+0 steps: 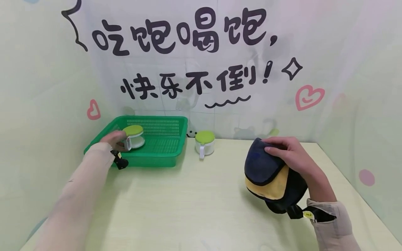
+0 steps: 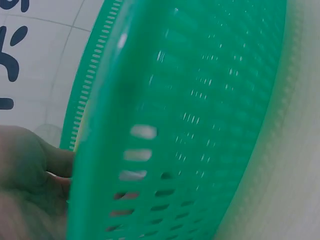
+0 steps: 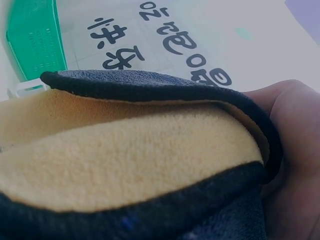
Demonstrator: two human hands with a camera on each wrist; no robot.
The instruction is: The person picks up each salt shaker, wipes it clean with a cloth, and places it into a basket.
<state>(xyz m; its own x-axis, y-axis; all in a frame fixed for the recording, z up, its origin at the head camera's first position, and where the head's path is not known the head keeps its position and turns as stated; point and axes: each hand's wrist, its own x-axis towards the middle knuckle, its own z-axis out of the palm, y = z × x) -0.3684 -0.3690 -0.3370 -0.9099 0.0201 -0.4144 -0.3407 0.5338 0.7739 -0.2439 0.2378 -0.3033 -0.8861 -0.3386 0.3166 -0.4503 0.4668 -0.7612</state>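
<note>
Inside the green basket [image 1: 160, 161], my left hand [image 1: 113, 138] grips a small white seasoning jar [image 1: 135, 142] with a green lid at its handle side. The basket's wall hides most of that grip in the left wrist view, where part of the left hand [image 2: 30, 175] shows beyond the rim. On the right, my right hand [image 1: 290, 153] pinches the top of a folded cloth [image 1: 262, 164], dark blue on one face and yellow on the other, with black edging. Its folds hang down above the table in the head view and fill the right wrist view.
A second white jar [image 1: 205, 143] with a green lid stands on the table right of the basket, its handle facing me. The pale table [image 1: 182, 205] ends at a back wall hung with a printed sheet [image 1: 188, 62]. Side walls [image 1: 370, 139] flank it.
</note>
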